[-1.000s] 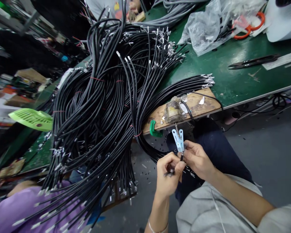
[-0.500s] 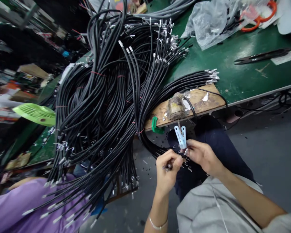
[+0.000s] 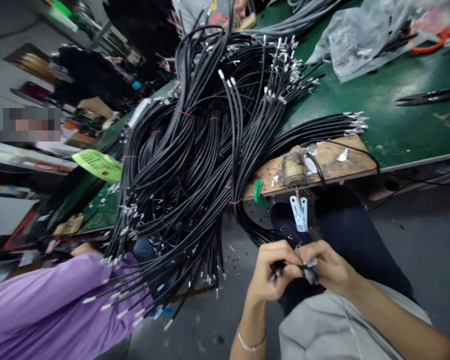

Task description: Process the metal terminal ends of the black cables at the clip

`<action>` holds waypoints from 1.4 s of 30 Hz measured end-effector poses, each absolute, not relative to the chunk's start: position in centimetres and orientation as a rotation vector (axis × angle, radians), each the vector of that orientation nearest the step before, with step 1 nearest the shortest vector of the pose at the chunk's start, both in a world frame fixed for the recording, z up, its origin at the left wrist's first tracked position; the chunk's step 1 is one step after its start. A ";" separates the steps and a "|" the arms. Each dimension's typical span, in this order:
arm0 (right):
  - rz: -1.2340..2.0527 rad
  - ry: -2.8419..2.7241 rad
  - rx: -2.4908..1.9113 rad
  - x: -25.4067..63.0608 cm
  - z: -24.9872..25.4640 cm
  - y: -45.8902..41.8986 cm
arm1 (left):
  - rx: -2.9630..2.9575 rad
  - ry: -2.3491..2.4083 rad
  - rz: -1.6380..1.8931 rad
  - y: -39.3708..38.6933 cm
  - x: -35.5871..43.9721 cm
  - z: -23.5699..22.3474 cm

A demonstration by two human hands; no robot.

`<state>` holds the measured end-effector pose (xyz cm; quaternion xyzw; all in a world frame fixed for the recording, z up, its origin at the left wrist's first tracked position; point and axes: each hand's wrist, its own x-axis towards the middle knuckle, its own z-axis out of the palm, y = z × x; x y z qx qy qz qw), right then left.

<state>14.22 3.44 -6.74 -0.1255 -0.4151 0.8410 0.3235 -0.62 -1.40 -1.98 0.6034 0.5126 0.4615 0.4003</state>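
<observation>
In the head view, my left hand is closed around a black cable close to its end, low over my lap. My right hand pinches the silvery tip of that cable, blurred by motion. Above my hands, apart from them, a light-blue clothespin hangs on the shaft of a tape-wrapped, motor-like piece. That piece sits on a wooden board at the table's edge. A tied bundle of black cables droops from the table toward my left hand.
A big heap of black cables with silver ends covers the table's left side. A green clamp grips the board. Farther right lie black snips, a plastic bag and orange-handled scissors. A person in a purple shirt is at left.
My hands have moved down from the clothespin toward my body, the cable end between them. The whole view has shifted, so the table things appear farther right.
</observation>
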 end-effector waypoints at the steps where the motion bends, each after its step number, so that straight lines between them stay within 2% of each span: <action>1: 2.310 -0.972 -0.374 13.9 -7.0 3.5 | 1.538 1.302 1.207 -1.2 -0.6 -2.2; 3: 2.394 -0.915 -0.473 13.7 -7.4 4.3 | 1.564 1.349 1.241 -0.8 -0.3 -2.6; 5: 2.321 -0.990 -0.584 13.9 -7.4 5.8 | 1.585 1.416 1.254 -0.7 0.0 -2.7; 9: 1.909 -1.168 -0.864 14.7 -5.9 9.3 | 1.585 1.461 1.356 -1.0 0.2 -2.9; 12: 1.635 -1.451 -0.914 14.4 -4.0 10.7 | 1.541 1.412 1.450 -1.0 0.1 -3.2; 16: 1.358 -1.719 -0.984 13.6 -2.1 11.0 | 1.453 1.396 1.556 -0.5 0.1 -3.6; 21: 1.112 -1.777 -1.142 13.6 -0.7 11.2 | 1.389 1.418 1.642 0.3 0.1 -3.9; 23: 1.122 -1.778 -1.167 13.7 -0.5 11.3 | 1.376 1.414 1.636 0.5 0.1 -4.0; 29: 1.434 -1.649 -1.057 13.1 -0.8 11.4 | 1.380 1.411 1.542 1.3 0.0 -3.3; 37: 1.432 -1.512 -1.124 12.4 -1.3 11.4 | 1.400 1.414 1.415 2.0 -0.2 -2.3; 42: 1.575 -1.391 -1.090 13.3 -2.6 11.4 | 1.429 1.372 1.406 1.8 -0.2 -2.2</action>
